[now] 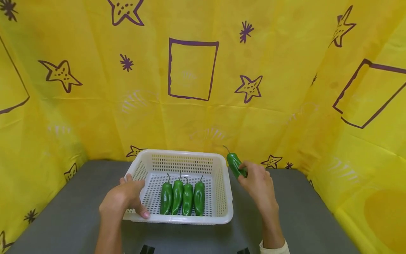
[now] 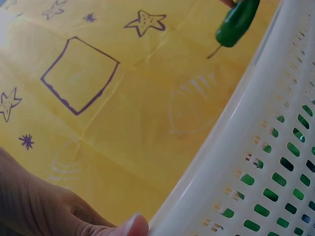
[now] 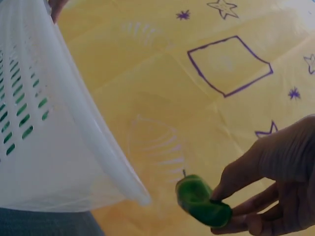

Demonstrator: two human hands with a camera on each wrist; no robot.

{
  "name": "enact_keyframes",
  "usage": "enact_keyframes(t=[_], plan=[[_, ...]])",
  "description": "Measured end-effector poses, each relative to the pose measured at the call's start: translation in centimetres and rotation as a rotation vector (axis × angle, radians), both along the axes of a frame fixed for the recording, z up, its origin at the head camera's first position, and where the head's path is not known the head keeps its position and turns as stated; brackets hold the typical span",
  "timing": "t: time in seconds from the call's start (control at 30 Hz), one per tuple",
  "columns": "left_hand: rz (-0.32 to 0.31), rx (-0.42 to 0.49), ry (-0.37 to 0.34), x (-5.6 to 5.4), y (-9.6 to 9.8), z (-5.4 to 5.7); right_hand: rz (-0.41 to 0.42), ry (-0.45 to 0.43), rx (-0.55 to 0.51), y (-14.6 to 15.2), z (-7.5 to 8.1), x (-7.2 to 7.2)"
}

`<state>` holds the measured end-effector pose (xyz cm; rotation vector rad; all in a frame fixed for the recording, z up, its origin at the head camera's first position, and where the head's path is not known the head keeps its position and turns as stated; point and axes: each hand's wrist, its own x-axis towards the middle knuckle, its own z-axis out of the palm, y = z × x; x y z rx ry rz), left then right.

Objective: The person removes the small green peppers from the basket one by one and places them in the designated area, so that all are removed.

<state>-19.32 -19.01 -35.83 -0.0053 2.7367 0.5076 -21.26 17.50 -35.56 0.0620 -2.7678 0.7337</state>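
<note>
A white plastic basket (image 1: 222, 190) with slotted walls stands on the dark table. Several green peppers (image 1: 187, 199) lie side by side in it, stems pointing away from me. My left hand (image 1: 123, 197) holds the basket at its near left corner, the thumb on the front rim. To the right of the basket, my right hand (image 1: 258, 181) pinches another green pepper (image 1: 233, 162) between thumb and fingers. That pepper is tilted, its stem up and to the left, apart from the basket. Part of it is hidden behind my fingers.
The dark grey tabletop (image 1: 301, 211) extends on both sides of the basket. A yellow cloth (image 1: 193, 123) printed with stars and frames hangs behind and at the sides. Two small black objects (image 1: 147, 249) show at the bottom edge of the head view.
</note>
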Motion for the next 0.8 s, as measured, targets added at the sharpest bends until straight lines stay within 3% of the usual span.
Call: enact_keyframes(t=[0.4,0.8], plan=[[0.016,0.024,-0.014,-0.2,-0.2,-0.2,-0.055,-0.213,0.046,1.7,-2.4,-1.7],[0.021,0.022,-0.023,-0.2,-0.2,-0.2,-0.103,-0.29,0.116,2.2,-4.5,-2.4]])
